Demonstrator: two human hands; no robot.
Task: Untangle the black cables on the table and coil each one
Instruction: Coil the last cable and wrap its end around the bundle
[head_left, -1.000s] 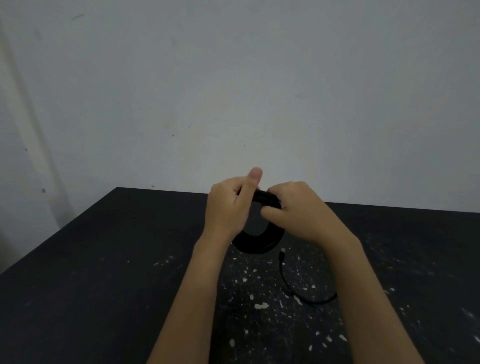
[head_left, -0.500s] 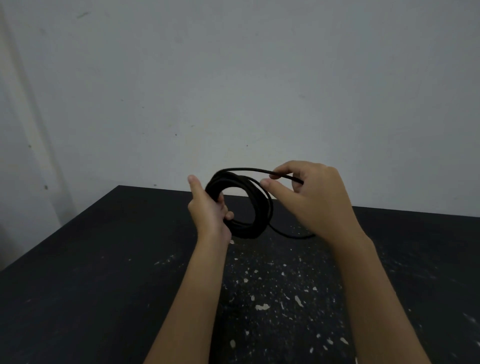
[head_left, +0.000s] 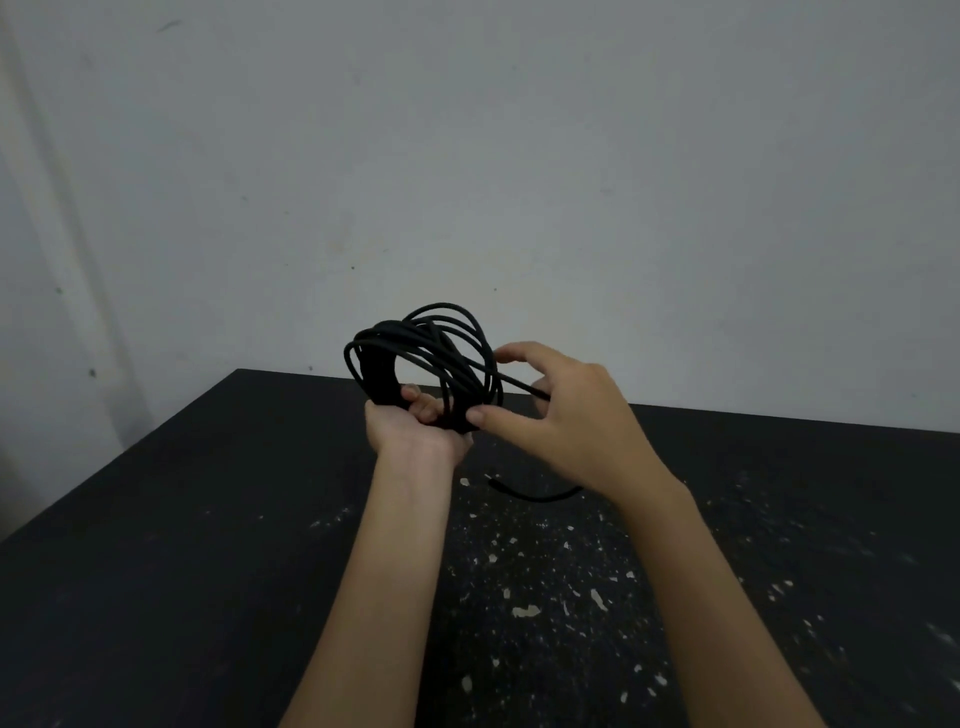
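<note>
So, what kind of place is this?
Probably a bare workroom, though I cannot be sure: a black table flecked with pale spots, a blank grey wall behind it, and a coiled black cable.

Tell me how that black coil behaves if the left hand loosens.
Likely springy: the loops of the cable coil fan apart above the left hand, so they would probably spread. It seems light, as one hand holds it above the table. The loose tail sags in a curve under the right hand, so it is likely floppy.
</note>
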